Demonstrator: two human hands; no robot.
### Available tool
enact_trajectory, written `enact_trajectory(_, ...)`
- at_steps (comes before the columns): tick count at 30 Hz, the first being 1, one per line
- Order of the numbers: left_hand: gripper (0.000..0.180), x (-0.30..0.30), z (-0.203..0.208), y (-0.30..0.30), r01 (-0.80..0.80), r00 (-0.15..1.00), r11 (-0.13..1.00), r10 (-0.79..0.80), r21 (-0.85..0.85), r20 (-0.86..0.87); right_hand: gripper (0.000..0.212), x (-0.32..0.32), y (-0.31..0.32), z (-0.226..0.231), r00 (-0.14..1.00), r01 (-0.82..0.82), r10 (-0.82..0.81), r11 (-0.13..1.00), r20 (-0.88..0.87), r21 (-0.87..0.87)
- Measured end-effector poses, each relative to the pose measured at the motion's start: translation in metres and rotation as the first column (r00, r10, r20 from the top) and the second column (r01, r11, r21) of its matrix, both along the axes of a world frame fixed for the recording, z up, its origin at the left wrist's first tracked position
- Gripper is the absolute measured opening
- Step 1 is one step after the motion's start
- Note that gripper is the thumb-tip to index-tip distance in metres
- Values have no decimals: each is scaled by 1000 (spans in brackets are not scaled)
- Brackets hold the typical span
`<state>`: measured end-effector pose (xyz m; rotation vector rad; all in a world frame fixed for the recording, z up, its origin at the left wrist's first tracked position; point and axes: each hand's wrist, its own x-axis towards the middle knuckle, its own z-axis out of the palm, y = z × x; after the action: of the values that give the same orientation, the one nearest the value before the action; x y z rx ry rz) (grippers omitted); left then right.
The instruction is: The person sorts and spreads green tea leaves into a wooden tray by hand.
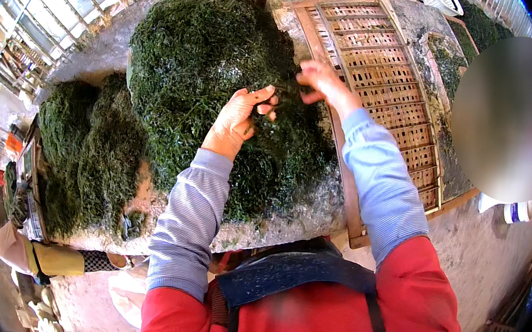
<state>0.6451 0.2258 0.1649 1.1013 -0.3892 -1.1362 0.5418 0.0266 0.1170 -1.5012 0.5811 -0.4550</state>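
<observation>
Lying beside the green heap (191, 72) is a slatted panel (385, 71).

A bulky mound of dark-green, stringy plants (193, 59) blocked low passage left of the bare left hand (235, 120); beyond the blue-striped right sleeve (383, 173), room lay open above the flat, brown slatted wooden rack (394, 76).

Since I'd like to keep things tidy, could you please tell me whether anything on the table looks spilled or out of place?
Slightly: loose green bits lie strewn on the table at the front of the big green pile, which looks like spillage because they're outside the heap. Nothing else clearly stands out.
</observation>
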Motion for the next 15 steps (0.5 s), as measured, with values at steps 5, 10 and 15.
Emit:
enact_trajectory(5, 16, 12, 30, 15, 96, 987, 993, -103, -64, -122, 45, -20, 9, -47, 893, -174, -179, 709, -413, -683)
enact_trajectory(10, 28, 9, 77, 36, 103, 979, 980, -130, -171, -155, 63, -30, 97, 50, 959, 190, -76, 889, 273, -418)
enact_trajectory(15, 28, 7, 120, 44, 160, 970, 959, -197, -234, -143, 91, 30, 117, 44, 755, 63, 226, 909, 615, -411)
